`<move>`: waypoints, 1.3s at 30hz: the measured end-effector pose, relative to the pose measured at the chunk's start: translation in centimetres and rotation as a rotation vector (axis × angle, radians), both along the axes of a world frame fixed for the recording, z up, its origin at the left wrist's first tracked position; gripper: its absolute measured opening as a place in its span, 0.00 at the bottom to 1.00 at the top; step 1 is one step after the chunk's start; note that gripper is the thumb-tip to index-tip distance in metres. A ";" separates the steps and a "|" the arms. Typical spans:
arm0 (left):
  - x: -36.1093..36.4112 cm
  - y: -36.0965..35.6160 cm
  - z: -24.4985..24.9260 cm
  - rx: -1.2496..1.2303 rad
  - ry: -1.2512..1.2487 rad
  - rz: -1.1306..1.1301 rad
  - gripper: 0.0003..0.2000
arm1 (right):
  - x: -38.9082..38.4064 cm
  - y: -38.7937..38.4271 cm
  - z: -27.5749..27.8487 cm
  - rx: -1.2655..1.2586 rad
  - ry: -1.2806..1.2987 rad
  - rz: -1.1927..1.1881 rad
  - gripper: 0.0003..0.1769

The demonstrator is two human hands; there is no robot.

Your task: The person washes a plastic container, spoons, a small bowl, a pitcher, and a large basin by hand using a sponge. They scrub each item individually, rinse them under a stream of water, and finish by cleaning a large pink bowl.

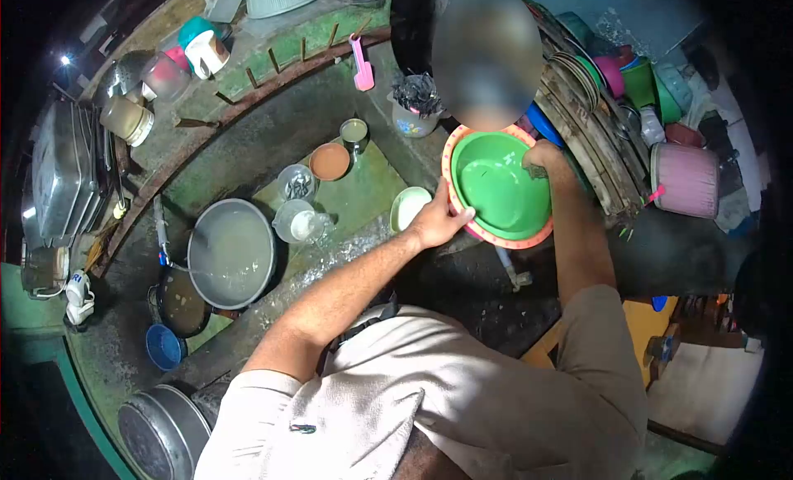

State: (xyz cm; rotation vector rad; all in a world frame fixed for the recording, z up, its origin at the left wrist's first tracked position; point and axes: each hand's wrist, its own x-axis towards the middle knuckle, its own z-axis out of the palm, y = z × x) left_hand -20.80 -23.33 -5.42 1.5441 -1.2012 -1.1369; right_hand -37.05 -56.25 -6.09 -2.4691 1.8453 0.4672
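Note:
A green basin [496,187] sits inside an orange-pink rimmed basin [452,149] at the right of centre. My left hand [439,221] grips the near left rim, its thumb over the edge. Inside the green basin's right side, my right hand [543,159] is closed on a dark scrubber [535,171], pressed near the wall. Just left of my left hand is a pale green bowl [409,207] with white contents.
A tap [163,253] runs into a large grey basin [232,254] of cloudy water. Cups and a brown bowl [330,162] stand on the green slab. Stacked plates [576,79] and a pink pot [685,179] are at the right; a blue bowl [166,346] is lower left.

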 end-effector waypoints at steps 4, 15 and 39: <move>-1.3 -1.0 0.5 0.164 -0.078 0.130 0.44 | -0.9 0.6 1.3 0.188 -0.203 -0.122 0.23; -2.5 -4.8 -2.7 0.168 0.291 0.414 0.31 | -2.9 1.7 4.8 0.635 -0.642 -0.393 0.10; -1.1 -4.6 -4.7 0.231 -0.197 0.643 0.24 | -9.5 11.6 8.8 0.676 -1.025 -0.226 0.13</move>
